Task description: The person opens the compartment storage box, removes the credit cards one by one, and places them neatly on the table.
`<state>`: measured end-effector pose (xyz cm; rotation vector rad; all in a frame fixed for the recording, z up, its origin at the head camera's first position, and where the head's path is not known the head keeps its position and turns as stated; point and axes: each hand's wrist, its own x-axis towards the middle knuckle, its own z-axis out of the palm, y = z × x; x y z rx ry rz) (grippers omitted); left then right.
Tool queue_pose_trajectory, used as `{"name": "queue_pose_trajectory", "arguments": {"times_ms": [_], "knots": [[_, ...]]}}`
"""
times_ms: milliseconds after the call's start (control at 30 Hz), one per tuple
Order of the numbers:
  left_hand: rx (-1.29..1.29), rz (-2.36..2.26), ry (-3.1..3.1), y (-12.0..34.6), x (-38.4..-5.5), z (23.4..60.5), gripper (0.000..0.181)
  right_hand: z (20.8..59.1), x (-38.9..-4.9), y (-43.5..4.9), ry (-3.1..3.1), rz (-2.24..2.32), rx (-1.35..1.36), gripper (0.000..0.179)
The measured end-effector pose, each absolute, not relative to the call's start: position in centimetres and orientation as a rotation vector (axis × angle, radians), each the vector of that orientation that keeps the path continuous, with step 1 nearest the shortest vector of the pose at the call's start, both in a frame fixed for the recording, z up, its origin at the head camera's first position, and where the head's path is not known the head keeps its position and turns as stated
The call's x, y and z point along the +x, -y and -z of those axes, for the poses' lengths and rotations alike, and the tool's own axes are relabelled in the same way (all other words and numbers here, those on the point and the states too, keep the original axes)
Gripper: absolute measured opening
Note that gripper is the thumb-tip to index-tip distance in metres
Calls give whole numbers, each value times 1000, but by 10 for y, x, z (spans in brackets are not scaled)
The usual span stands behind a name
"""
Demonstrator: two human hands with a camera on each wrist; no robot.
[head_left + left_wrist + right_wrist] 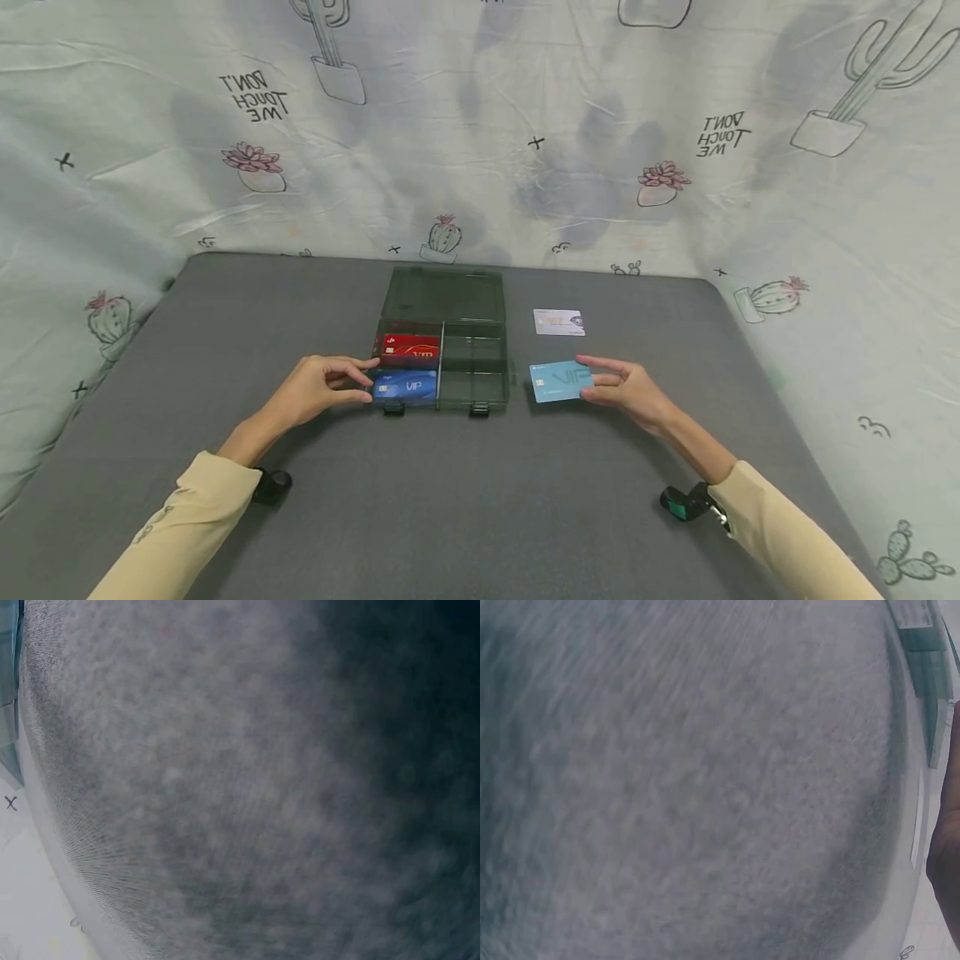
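Observation:
A see-through dark green plastic box (472, 388) lies on the grey table with its lid (444, 296) swung back. Its left half holds a red VIP card (410, 350) in the rear compartment and a dark blue VIP card (406, 387) in the front one. My left hand (318, 387) rests its fingertips and thumb at the box's left side, set apart along that wall. To the right of the box, my right hand (626, 392) pinches the right end of a light blue VIP card (558, 382), tilted slightly. Part of that hand (946, 847) edges into the right wrist view.
A white card (558, 322) lies on the table behind the light blue one. Two latches (479, 409) stick out at the box's front. A printed cloth (480, 125) hangs behind the grey table (465, 500). The left wrist view is mostly blurred tabletop.

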<state>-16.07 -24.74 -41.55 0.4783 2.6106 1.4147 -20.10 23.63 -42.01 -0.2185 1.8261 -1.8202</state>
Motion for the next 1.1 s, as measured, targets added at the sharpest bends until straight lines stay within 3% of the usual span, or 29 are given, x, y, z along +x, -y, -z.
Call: {"name": "queue_pose_trajectory", "arguments": {"times_ms": [1100], "knots": [[487, -1459, -2606, 248, -159, 417, 21, 438, -229, -247, -1992, 1827, -114, 65]]}}
